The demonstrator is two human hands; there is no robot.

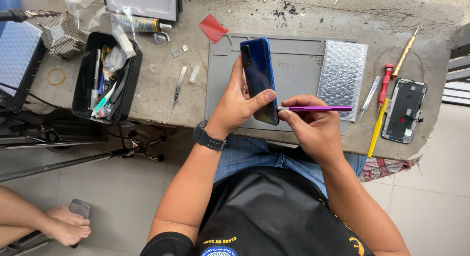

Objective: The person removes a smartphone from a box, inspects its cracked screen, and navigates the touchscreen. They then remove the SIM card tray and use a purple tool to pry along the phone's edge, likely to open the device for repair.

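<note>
Smartphone, blue, back side up, is held on edge above the grey work mat. Left hand grips it from 9 o'clock, fingers behind the body and thumb clamped across the lower back panel. Right hand, at 4 o'clock of the phone, pinches a purple pry tool between thumb and fingers; the tool's tip meets the phone's lower right edge. Bubble-wrap pouch lies at 3 o'clock on the mat. Tweezers, red screwdriver, yellow spudger and a dismantled phone screen lie further toward 3 o'clock. Black tool tray sits at 9 o'clock.
</note>
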